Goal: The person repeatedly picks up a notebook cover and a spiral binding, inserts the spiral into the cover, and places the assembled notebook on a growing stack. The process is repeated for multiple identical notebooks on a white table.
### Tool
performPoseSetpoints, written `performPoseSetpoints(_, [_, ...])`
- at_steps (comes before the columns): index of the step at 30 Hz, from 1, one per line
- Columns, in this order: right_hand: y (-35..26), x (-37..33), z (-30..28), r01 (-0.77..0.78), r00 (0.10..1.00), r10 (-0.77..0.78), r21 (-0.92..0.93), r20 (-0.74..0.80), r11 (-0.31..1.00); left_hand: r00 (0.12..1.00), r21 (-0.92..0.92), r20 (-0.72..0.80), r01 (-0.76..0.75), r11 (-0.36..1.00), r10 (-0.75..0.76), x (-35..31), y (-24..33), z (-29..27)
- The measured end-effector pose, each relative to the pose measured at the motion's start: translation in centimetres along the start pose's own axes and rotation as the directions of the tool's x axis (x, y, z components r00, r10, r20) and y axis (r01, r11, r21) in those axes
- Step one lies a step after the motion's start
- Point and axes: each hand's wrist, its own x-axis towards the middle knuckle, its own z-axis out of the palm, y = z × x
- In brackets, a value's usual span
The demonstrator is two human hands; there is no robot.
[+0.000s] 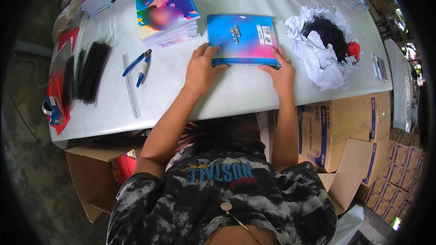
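Observation:
Spiral-bound notebooks point(238, 38) with a blue and pink cover lie in front of me on the white-covered table, apparently stacked, with coils showing along the far and near edges. My left hand point(202, 67) grips the near left corner, its thumb against the near edge and its fingers by the left side. At the near right corner, my right hand point(281, 71) holds the same notebooks between thumb and fingers. Blue-handled pliers point(140, 66) rest to the left, touching or beside a loose spiral coil point(130, 86).
A stack of colourful notebooks point(168, 13) stands just beyond my left hand. Black coils point(93, 72) lie further left. Crumpled striped paper point(318, 63) with a black tangle point(324, 36) sits at right. Cardboard boxes point(340, 122) stand below the table's near right edge.

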Motion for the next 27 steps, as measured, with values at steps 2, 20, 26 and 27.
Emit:
performPoseSetpoints(2, [0.3,0.3,0.3,-0.03,0.999,0.031,0.065,-0.008,0.997,1.0,-0.023,0.008,0.02,1.0,-0.02,0.5,-0.2,-0.3])
performPoseSetpoints(20, [-12.4,-5.0,4.7,-0.384,0.913,-0.013,0.867,0.409,0.317,0.932,0.535,-0.224,-0.126,0.835,0.284,-2.7,1.5,-9.7])
performPoseSetpoints(26, [-12.5,-4.7,4.3,-0.391,0.91,0.013,0.845,0.415,0.365,0.85,0.569,-0.378,-0.1,0.816,0.368,4.3,-1.3,-14.6])
performPoseSetpoints(27, [-12.7,-4.7,4.4,-0.405,0.901,0.009,0.832,0.434,0.379,0.84,0.571,-0.37,-0.133,0.81,0.398,5.1,-2.4,-14.9])
